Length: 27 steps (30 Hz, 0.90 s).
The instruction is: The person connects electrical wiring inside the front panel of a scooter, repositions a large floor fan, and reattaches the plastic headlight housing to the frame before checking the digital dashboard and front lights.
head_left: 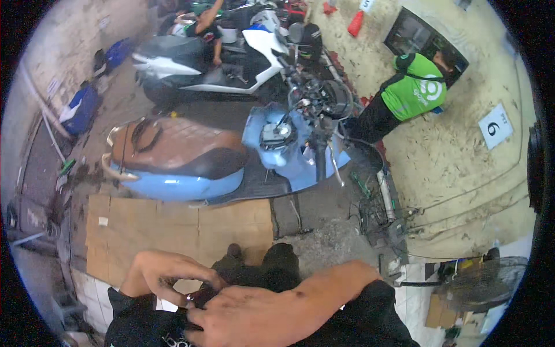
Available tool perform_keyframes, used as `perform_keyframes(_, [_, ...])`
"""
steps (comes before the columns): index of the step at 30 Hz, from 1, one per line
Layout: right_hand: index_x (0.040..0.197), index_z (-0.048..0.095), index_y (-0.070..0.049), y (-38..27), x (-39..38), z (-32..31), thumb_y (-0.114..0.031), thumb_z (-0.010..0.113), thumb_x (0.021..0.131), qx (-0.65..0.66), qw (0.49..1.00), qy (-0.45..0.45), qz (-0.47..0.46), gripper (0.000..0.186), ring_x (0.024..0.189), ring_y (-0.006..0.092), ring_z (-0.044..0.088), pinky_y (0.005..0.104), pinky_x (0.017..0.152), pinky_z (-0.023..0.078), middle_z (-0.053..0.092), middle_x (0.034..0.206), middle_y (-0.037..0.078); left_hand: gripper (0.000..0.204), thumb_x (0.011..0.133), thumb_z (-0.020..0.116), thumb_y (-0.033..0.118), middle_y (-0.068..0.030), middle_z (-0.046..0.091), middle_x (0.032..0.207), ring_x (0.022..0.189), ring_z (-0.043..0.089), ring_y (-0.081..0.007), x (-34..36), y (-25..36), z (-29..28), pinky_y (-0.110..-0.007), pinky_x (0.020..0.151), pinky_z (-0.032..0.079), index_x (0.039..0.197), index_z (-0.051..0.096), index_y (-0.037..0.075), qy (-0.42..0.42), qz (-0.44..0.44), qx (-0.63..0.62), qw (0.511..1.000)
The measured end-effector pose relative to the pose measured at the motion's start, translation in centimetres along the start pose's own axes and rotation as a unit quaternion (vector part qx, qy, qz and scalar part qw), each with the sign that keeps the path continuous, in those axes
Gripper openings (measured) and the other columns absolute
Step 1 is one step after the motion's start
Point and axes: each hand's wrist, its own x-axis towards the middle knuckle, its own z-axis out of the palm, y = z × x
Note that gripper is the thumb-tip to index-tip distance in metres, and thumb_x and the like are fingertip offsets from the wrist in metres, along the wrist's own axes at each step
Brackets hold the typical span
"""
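Note:
Close to my body, my left hand and my right hand meet with bent fingers. Between them is a small dark thing with a shiny spot; most of it is hidden by the fingers, and its kind cannot be made out. My right hand lies over the nearer side of it, while the left curls in from the far left. Beyond my knees stands a light blue scooter with a brown seat, its handlebar end toward the right. Neither hand touches it.
Flattened cardboard covers the floor before me. Behind the blue scooter is a white scooter with a person beside it. Another person in a green top bends at the right wall. A fan stands at the lower right.

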Motion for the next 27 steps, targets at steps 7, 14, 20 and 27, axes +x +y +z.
perform_keyframes(7, [0.111,0.06,-0.005,6.8,-3.3,-2.4,-0.017,0.051,0.084,-0.083,0.99,0.018,0.109,0.03,0.087,0.0269,0.058,0.0372,0.074,0.052,0.052,0.094,0.013,0.077,0.07,0.075,0.014,-0.0259,0.048,0.129,0.121,0.047,-0.0341,4.0,-3.0,-6.8,-0.042,0.103,0.035,0.131,0.037,-0.012,0.14,-0.013,-0.148,0.979])
perform_keyframes(14, [0.101,0.067,-0.006,12.8,-13.7,-7.2,-0.017,0.062,0.083,0.149,0.972,0.156,0.092,0.021,0.08,0.0262,0.062,0.0354,0.07,0.05,0.057,0.093,0.011,0.069,0.073,0.075,0.024,-0.0194,0.053,0.124,0.119,0.049,-0.0293,15.7,-9.6,-13.3,-0.04,0.1,0.037,0.127,0.045,-0.006,0.261,0.095,-0.36,0.891])
perform_keyframes(20, [0.11,0.066,-0.007,20.0,-28.4,-1.5,-0.029,0.064,0.086,0.291,0.79,0.285,0.458,0.033,0.086,0.0205,0.063,0.0342,0.076,0.048,0.066,0.091,0.014,0.026,0.083,0.067,0.015,-0.0109,0.067,0.093,0.09,0.064,-0.0168,22.5,-12.3,-20.3,-0.031,0.083,0.05,0.102,0.06,-0.002,0.482,-0.063,0.158,0.859])
perform_keyframes(27, [0.102,0.066,-0.002,29.0,-38.7,12.1,-0.039,0.069,0.079,0.092,0.604,0.223,0.759,0.043,0.077,0.0244,0.067,0.0351,0.066,0.05,0.068,0.082,0.016,0.019,0.077,0.067,0.01,-0.0168,0.066,0.093,0.087,0.064,-0.0332,25.1,-15.2,-35.6,-0.037,0.077,0.049,0.094,0.064,0.001,0.541,-0.049,0.318,0.777])
